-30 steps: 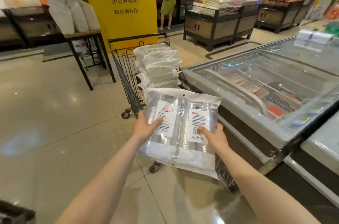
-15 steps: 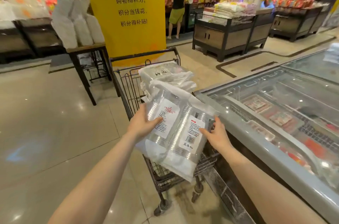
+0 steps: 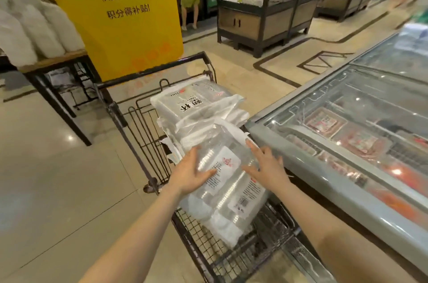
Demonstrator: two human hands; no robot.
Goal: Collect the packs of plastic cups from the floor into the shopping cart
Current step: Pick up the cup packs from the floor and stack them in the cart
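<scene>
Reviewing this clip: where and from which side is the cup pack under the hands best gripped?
Probably by its two long edges, one hand per side, from above. The cup pack lies tilted on the stack in the shopping cart, wide, flat and slippery; the left hand and right hand already flank it.

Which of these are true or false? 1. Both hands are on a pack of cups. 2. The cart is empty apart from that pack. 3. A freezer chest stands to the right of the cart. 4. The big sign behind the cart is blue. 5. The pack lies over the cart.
1. True: the left hand and right hand lie with fairly straight fingers on the top pack of cups.
2. False: a stack of packs already sits in the cart.
3. True: the freezer chest with a glass lid stands right beside it.
4. False: the sign is yellow.
5. True: it leans on the stack, over the cart.
</scene>
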